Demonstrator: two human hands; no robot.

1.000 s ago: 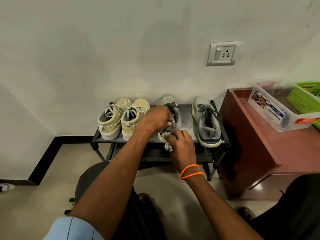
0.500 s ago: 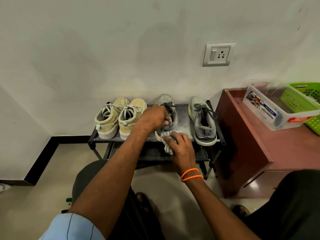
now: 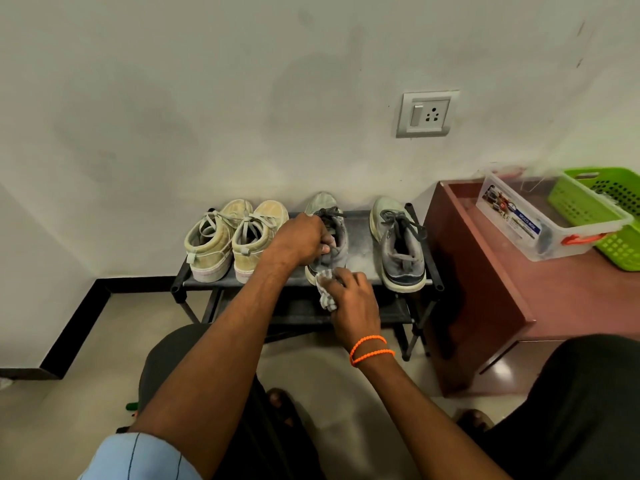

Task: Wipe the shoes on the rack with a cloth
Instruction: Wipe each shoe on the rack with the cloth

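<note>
Centre of frame: black rack (image 3: 349, 233) against the wall, four shoes on its top shelf, toes to the wall.

Left hand (image 3: 299, 242) grips the grey shoe (image 3: 337, 237), third from left, at its opening, fingers curled round the collar and thumb tip showing on the inside. Right hand (image 3: 353, 301) sits just below, at the shoe's heel, fingers bunched round a grey-white cloth (image 3: 325, 289). Cloth is pressed against the heel; a tail of it hangs down in front of the shelf edge. Two orange bands (image 3: 370, 348) on the right wrist.

Left of the gripped shoe: pair of tan shoes (image 3: 239, 240), side by side, touching, laces tied. Right of it: second grey shoe (image 3: 398, 244), set apart, with a bare strip of shelf between them. Shelf surface there looks dusty or pale.

Lower shelf is visible under the hands; cannot tell what it carries.

Right of frame: reddish-brown counter (image 3: 502, 271) just beside the rack. On it a clear box (image 3: 533, 223) with an orange latch and a printed label, and a green basket (image 3: 609, 216) behind it, touching or nearly so.

Upper right of centre: wall socket (image 3: 427, 114) with switch.

Bottom of frame: person's dark-clad knees, light blue sleeve (image 3: 138, 459) on the left arm, toes on the floor.
</note>
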